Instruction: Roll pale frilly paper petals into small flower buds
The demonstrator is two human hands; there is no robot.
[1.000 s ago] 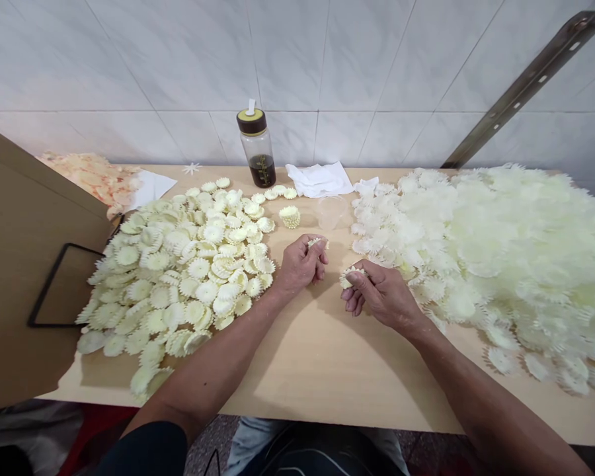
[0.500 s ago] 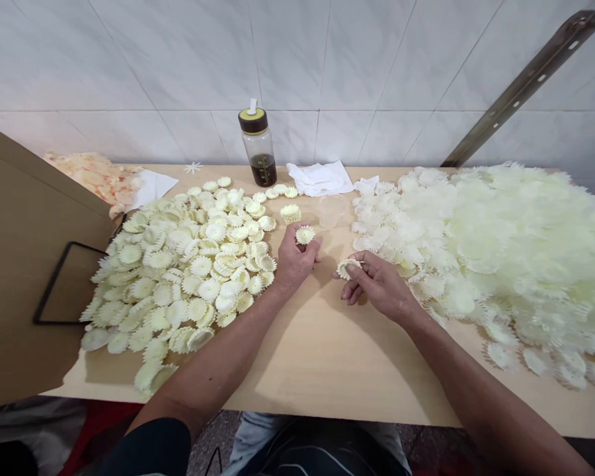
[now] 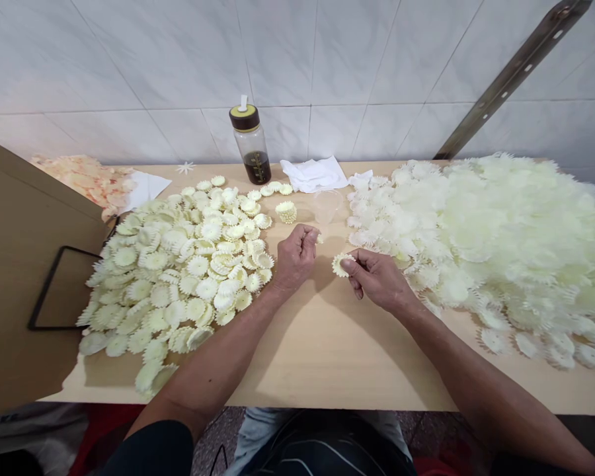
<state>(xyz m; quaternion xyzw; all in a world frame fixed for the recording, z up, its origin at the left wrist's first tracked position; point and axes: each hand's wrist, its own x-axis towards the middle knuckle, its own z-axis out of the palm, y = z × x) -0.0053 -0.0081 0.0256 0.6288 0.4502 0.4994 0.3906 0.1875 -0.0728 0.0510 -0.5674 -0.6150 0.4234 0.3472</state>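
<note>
My left hand (image 3: 297, 256) is closed over the middle of the table, with the edge of a small pale-yellow piece (image 3: 319, 238) poking out by the thumb; the rest of it is hidden. A scalloped, pale-yellow flower-shaped piece (image 3: 342, 265) is pinched between the thumb and fingers of my right hand (image 3: 377, 277). The two hands are close together but apart. Just beyond my left hand stands a short stack of such pieces (image 3: 286, 212). A wide heap of cupped yellow flower pieces (image 3: 198, 264) spreads to the left.
A large heap of translucent, fringed petal pieces (image 3: 500, 231) covers the right side. Along the back stand a bottle of dark liquid (image 3: 256, 149), white tissue (image 3: 315, 174) and a clear round lid (image 3: 328, 205). A cardboard box (image 3: 30, 277) borders the left.
My left hand has turned so that its fingers curl over its flower piece, which now shows only an edge. The piece in my right hand has tipped to face the camera.
</note>
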